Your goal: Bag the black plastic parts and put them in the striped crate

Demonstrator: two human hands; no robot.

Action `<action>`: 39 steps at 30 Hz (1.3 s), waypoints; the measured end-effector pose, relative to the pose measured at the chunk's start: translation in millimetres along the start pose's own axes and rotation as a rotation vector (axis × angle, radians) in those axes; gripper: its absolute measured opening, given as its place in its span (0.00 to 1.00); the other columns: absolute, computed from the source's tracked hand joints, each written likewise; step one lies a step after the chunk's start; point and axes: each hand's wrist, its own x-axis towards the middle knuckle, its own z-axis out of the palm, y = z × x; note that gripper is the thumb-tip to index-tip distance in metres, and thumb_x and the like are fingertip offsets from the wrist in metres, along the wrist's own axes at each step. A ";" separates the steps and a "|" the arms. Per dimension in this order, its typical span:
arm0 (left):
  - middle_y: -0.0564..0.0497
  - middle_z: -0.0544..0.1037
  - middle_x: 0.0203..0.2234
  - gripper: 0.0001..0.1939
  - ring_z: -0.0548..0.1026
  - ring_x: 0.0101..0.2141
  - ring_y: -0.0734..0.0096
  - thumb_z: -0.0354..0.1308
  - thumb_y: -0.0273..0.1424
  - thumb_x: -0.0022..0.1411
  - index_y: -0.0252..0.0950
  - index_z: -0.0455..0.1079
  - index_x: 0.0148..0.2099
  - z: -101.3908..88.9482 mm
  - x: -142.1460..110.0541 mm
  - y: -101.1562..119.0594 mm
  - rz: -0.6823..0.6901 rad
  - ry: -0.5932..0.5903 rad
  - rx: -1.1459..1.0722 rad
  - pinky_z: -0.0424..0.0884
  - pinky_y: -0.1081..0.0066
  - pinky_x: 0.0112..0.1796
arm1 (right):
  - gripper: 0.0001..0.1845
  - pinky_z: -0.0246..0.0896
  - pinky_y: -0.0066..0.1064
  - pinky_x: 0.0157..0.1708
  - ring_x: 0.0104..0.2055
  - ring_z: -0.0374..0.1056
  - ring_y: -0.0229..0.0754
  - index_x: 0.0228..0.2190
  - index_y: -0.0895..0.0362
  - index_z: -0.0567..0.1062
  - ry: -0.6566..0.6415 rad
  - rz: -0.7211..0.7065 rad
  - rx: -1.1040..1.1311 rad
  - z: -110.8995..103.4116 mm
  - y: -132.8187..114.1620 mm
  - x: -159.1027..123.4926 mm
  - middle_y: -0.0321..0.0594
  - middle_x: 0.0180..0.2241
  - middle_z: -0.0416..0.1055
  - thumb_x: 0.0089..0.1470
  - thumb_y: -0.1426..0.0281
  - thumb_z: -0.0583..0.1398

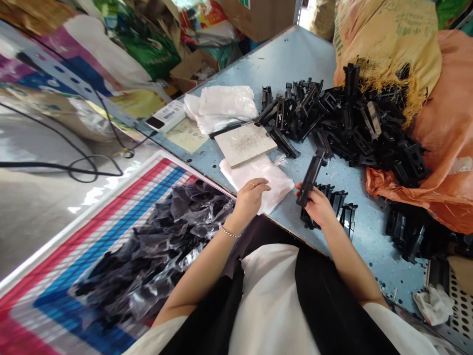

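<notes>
My left hand [252, 198] is over a stack of clear plastic bags [279, 180] at the table's front edge. Its fingers are bent and drawn together; whether a bag is pinched between them I cannot make out. In my right hand [320, 206] is a long black plastic part [311, 176], tilted, fingers and thumb closed round its lower half. Beneath and beside that hand, several similar black parts [338, 199] stand in a row. A flat whitish board [244, 143] lies on the bags' far end.
A large heap of black parts [306, 106] spreads before a yellow woven sack [388, 34] and an orange sack [447, 113]. Bagged parts [158, 251] fill a striped container [107, 222] at left. Farther back are folded white bags [227, 101] and a white boxy device [168, 116].
</notes>
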 end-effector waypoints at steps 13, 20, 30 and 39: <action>0.41 0.75 0.52 0.19 0.74 0.54 0.61 0.45 0.17 0.62 0.35 0.74 0.47 12.1 -12.4 6.2 -0.048 -0.038 0.214 0.72 0.59 0.54 | 0.18 0.47 0.19 0.13 0.18 0.48 0.31 0.48 0.64 0.71 -0.357 0.551 0.528 -4.7 43.3 -56.3 0.35 0.24 0.68 0.63 0.64 0.56; 0.38 0.67 0.61 0.30 0.75 0.51 0.62 0.51 0.21 0.60 0.35 0.62 0.65 3.6 -15.6 -0.9 -0.149 -0.068 0.127 0.76 0.63 0.49 | 0.19 0.48 0.15 0.11 0.16 0.46 0.30 0.49 0.66 0.71 -0.439 0.602 0.571 12.9 48.6 -33.6 0.32 0.20 0.66 0.65 0.64 0.52; 0.34 0.60 0.65 0.39 0.72 0.27 0.81 0.56 0.21 0.56 0.37 0.55 0.69 -0.5 -17.2 -5.9 -0.214 -0.116 -0.082 0.77 0.71 0.33 | 0.26 0.45 0.18 0.10 0.13 0.41 0.29 0.45 0.65 0.75 -0.568 0.488 0.332 -3.3 45.0 -47.7 0.28 0.14 0.61 0.56 0.55 0.61; 0.40 0.56 0.69 0.43 0.61 0.66 0.58 0.43 0.15 0.61 0.42 0.36 0.75 7.5 -43.5 57.2 0.269 -0.354 0.091 0.70 0.61 0.59 | 0.20 0.37 0.17 0.10 0.12 0.35 0.28 0.25 0.57 0.69 -0.516 0.467 0.358 -0.5 48.3 -22.1 0.24 0.12 0.50 0.58 0.55 0.60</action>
